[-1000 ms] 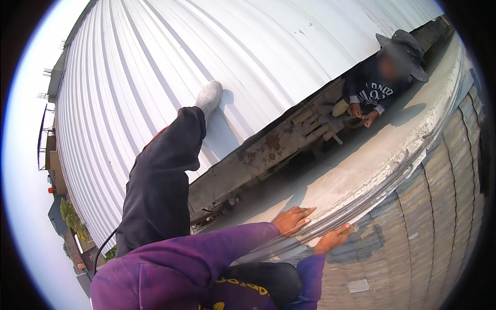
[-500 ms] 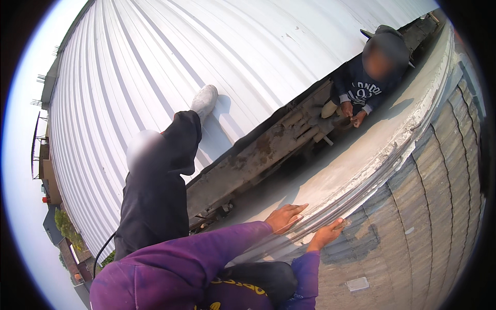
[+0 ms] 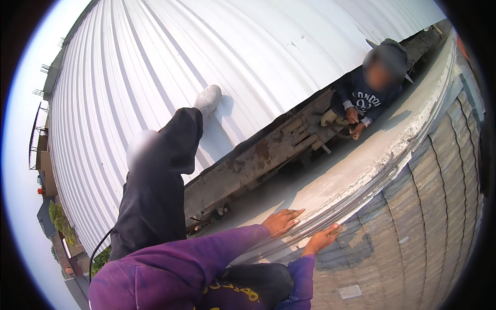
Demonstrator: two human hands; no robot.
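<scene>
My left hand (image 3: 281,222) lies with its fingers stretched out on the pale concrete ledge (image 3: 320,199), beside a bundle of long thin dark strips (image 3: 351,199) that follows the ledge's outer edge. On the other side of the strips is my right hand (image 3: 321,239), its fingers stretched toward the tiles and close to the strips' edge. I see nothing held in either hand, though the right fingertips are small and partly unclear. Purple sleeves cover both forearms.
A white corrugated metal roof (image 3: 170,62) fills the left, with my shoe (image 3: 208,99) on it. A gap with a beam (image 3: 248,163) runs between roof and ledge. A co-worker (image 3: 369,93) in a dark top crouches there, hands together. Grey roof tiles (image 3: 408,222) slope away at right.
The view has shifted slightly. Both my hands stay at nearly the same places by the strips, and the co-worker remains crouched with hands together.
</scene>
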